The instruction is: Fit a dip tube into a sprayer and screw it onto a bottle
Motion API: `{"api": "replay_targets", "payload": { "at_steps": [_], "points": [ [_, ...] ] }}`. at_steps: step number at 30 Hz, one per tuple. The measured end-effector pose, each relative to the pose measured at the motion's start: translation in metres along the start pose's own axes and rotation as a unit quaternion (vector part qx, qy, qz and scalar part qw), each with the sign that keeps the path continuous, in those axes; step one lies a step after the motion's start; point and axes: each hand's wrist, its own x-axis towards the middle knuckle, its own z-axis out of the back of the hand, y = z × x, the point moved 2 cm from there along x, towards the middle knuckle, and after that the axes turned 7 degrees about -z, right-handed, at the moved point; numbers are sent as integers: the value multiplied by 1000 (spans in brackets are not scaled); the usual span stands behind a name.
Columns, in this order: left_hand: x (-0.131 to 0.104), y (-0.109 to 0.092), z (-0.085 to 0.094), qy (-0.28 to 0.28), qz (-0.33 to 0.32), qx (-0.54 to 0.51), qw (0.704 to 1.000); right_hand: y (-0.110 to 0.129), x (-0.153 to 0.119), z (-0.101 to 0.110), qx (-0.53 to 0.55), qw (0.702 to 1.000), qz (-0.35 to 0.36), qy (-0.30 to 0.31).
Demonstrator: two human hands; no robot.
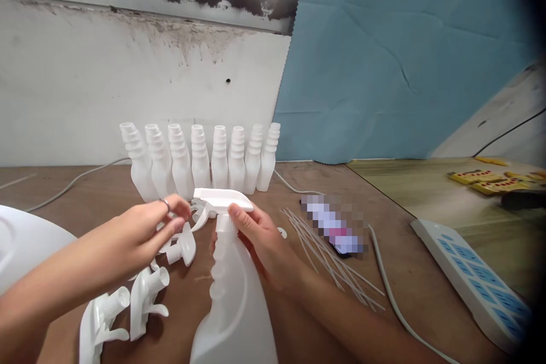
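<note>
Between my hands, my right hand (260, 239) clasps the bottle (232, 301) neck; my left hand (145, 233) pinches the spray head (222, 200), which needs screwing tight.

Our brown table (426, 284) and what sits on it

We see a row of white bottles (200, 162) at the back, loose trigger heads (145, 301) near the front left, thin white tubes (328, 253) beside a grey cable (386, 278), and a white-and-blue power strip (473, 281) on the right.
</note>
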Motion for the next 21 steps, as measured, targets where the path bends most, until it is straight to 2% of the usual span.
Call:
{"api": "replay_targets", "payload": {
  "at_steps": [3, 5, 8, 11, 13, 16, 21],
  "points": [
    [12, -13, -1, -123, 60, -141, 981, -4, -1, -5, 37, 999, -10, 33],
    [15, -28, -8, -151, 64, -234, 958, -4, -1, -6, 35, 998, -8, 48],
    [15, -51, -16, -158, 48, -278, 946, -1, 0, -5, 28, 997, -8, 65],
    [15, -62, -20, -166, 49, -311, 935, 0, -1, -4, 27, 997, -3, 72],
    [16, -62, -22, -168, 48, -334, 926, -1, -1, -5, 20, 997, 4, 71],
    [18, -52, -23, -172, 52, -321, 930, -3, -1, -5, 18, 998, 3, 62],
    [19, -44, -24, -156, 41, -350, 923, -3, 0, -3, 15, 994, -53, 93]
  ]
}}
